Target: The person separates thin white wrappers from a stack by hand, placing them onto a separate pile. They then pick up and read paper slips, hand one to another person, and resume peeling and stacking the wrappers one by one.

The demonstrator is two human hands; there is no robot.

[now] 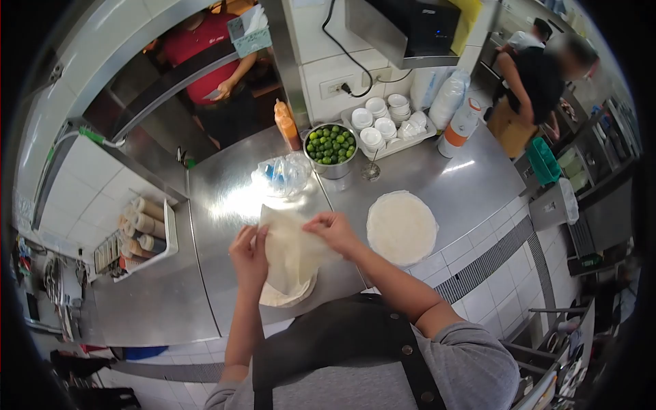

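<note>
A thin, pale flour tortilla (pixel 292 239) hangs between my two hands above the steel counter. My left hand (pixel 249 254) pinches its left edge, and my right hand (pixel 332 232) grips the upper right edge with fingers closed. Below it lies a stack of tortillas (pixel 290 298), partly covered by the raised one, close to the counter's front edge. To the right of my right hand, a second round pile of tortillas (pixel 402 227) lies flat on the counter.
Behind my hands are a crumpled plastic bag (pixel 281 174), a metal pot of limes (pixel 331 169), a sauce bottle (pixel 287 126) and a tray of white cups (pixel 387 148). A bottle bin (pixel 171 236) sits left. People stand beyond the pass window and at right.
</note>
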